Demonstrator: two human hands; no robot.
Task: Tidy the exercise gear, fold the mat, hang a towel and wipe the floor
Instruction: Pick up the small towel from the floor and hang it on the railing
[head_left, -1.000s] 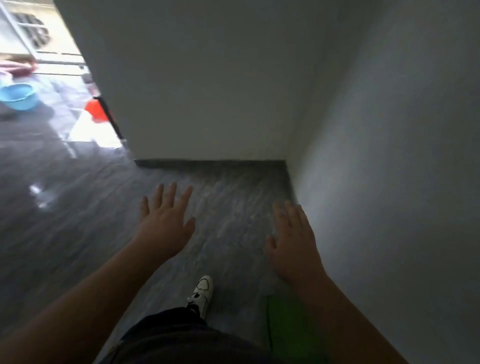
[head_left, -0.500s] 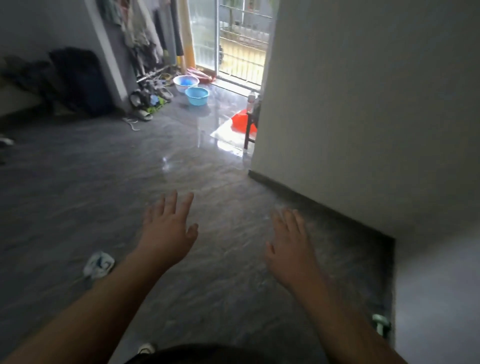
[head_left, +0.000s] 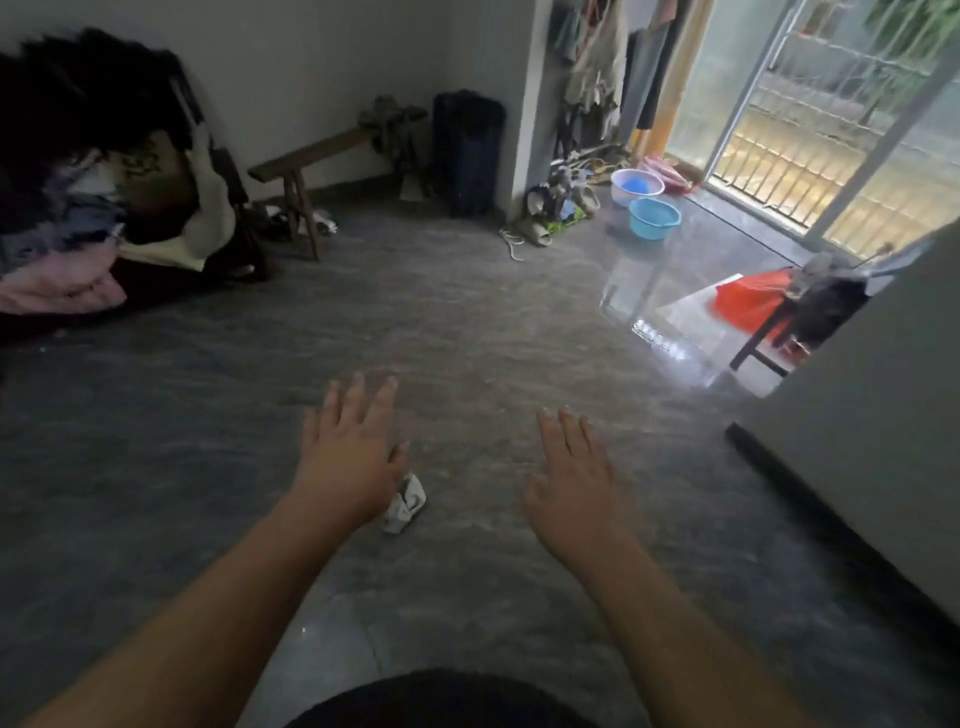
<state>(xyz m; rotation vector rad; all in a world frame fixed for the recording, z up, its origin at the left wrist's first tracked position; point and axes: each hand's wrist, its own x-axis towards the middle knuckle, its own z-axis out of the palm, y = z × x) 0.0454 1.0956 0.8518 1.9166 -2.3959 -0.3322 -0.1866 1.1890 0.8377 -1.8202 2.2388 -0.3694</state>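
- Left hand (head_left: 349, 457) out in front, palm down, fingers (head_left: 358, 400) straight and slightly spread, grasping nothing.
- Right hand (head_left: 574, 483) level with it and well apart, palm down too, fingers (head_left: 563, 431) straight and close together, likewise empty.
- Crumpled white cloth (head_left: 404, 503) on the grey floor (head_left: 467, 322), just beside the left thumb, partly hidden behind that hand; touching or not, cannot tell.
- Bare forearms running back from both hands toward the bottom edge, with a dark garment (head_left: 441, 699) between them.
- To the right of the right fingers, a pale wall (head_left: 872, 415) with a dark skirting strip (head_left: 810, 499) along its foot.
- Beyond the right fingertips, a shiny wet-looking patch of floor, then a dark stool (head_left: 810, 317) with something orange-red (head_left: 748, 301) behind it.
- Farther ahead, a blue basin (head_left: 653, 218) and, just behind it, a pale basin (head_left: 637, 187), both near a glass door (head_left: 789, 130) with railings outside.
- Left of the basins, shoes and sandals (head_left: 556, 213) heaped at a wall corner, with clothes hanging (head_left: 597, 62) above.
- Far ahead of the left fingers, a dark upright case (head_left: 467, 150) and a wooden bench (head_left: 311, 161) against the back wall.
- Far to the left of the left fingers, a large pile of clothing (head_left: 98, 182).
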